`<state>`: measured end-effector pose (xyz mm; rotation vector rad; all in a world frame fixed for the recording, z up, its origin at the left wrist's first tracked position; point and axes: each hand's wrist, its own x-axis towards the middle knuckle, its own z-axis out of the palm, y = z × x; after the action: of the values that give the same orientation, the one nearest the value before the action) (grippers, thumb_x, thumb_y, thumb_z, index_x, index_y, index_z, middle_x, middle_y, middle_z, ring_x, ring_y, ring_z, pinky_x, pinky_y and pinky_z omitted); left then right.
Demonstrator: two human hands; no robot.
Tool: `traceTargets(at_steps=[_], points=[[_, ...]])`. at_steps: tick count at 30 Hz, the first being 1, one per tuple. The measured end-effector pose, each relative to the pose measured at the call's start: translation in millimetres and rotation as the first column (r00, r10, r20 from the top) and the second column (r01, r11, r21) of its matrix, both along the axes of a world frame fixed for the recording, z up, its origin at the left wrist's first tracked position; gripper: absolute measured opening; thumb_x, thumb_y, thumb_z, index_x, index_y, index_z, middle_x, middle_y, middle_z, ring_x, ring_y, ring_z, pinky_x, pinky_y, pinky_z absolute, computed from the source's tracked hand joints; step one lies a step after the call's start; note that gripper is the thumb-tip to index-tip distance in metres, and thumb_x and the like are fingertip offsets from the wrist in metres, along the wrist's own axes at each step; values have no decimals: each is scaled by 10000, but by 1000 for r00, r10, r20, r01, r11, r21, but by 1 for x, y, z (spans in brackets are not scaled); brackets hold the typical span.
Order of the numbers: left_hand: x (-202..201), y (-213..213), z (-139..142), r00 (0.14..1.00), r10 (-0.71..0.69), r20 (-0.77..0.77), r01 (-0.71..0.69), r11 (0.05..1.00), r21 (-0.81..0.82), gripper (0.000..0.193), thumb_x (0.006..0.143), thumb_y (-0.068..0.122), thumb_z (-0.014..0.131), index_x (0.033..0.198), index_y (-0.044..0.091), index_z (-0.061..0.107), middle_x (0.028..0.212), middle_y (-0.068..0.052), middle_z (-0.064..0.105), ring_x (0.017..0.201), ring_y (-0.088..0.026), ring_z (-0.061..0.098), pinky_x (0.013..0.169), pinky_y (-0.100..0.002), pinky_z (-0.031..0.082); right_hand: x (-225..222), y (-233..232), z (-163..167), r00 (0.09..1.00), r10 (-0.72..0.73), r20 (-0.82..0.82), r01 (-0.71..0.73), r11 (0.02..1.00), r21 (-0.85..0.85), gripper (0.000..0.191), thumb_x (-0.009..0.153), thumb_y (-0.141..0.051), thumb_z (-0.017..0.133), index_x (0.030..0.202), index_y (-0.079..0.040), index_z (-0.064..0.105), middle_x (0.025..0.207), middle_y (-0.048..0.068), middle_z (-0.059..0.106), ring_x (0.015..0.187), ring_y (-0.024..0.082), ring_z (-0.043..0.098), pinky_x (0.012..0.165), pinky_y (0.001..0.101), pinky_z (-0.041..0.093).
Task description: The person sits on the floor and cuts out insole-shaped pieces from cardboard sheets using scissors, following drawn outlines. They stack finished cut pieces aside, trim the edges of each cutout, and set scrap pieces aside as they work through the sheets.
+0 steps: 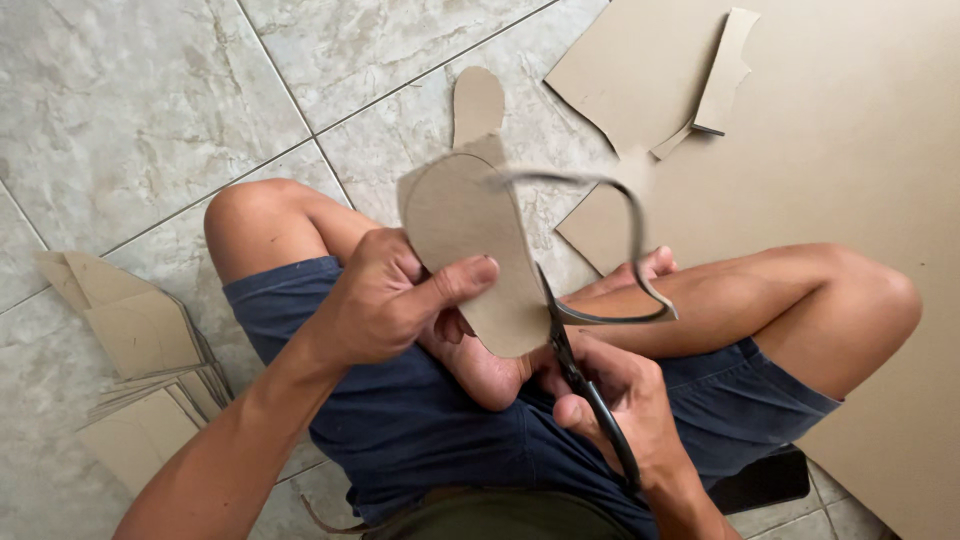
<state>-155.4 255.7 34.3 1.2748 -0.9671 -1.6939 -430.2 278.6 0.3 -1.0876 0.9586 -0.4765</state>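
Head view: our left hand (385, 300) pinches the sole-shaped cardboard cutout (470, 250) to steady it; our right hand (615, 400), fingers closed around the scissors (580, 370), trims its edge beside the pinch.

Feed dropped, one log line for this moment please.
left hand: holds oval brown cardboard cutout | right hand: grips black scissors | blades at cutout edge | trimmed strip curling off

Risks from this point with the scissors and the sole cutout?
1. The left hand pinches the cardboard sole piece close to the scissors; its thumb could get nicked.
2. The blades work just above a bare foot and legs.
3. The thin trimmed strip curls across the cut and might snag or hide the line.
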Motion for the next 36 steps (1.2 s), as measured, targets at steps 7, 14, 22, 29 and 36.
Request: traceTargets(at_steps=[7,14,22,29,36], points=[[-2,2,8,998,-31,52,31,1000,0,288,975,232,682,852,-20,743,643,-41,704,539,-64,657,472,-220,537,7,5,-1,992,-50,113,49,999,7,754,790,-600,822,1142,57,706,847,-4,571,791,101,509,686,240,420],[-11,6,9,998,-39,43,38,999,18,317,971,254,672,812,-11,745,617,-42,714,518,-64,664,463,-214,529,1,13,-1,985,-53,-164,36,994,-107,264,798,-197,847,892,28,746,725,-10,647,670,71,546,612,238,458],[-17,21,7,991,-84,104,90,995,-54,399,1015,274,642,741,4,747,580,-25,708,478,-50,610,454,-197,466,13,11,6,989,-110,-104,99,989,-107,236,782,-89,801,972,26,721,785,-27,653,713,38,549,624,215,458],[-37,28,9,981,81,-176,-62,992,111,359,1034,241,639,812,-28,724,648,-22,678,540,-58,598,481,-219,463,-4,27,-13,953,-128,-273,54,963,-262,175,769,-81,859,846,21,739,626,-14,635,593,42,552,538,232,448],[-37,30,14,986,149,75,-149,989,0,272,1015,261,626,1017,11,731,667,2,711,521,-37,630,477,-201,488,2,16,-8,991,-132,-1,132,991,-32,368,802,-121,772,1121,41,686,940,36,714,887,85,646,784,249,515]])
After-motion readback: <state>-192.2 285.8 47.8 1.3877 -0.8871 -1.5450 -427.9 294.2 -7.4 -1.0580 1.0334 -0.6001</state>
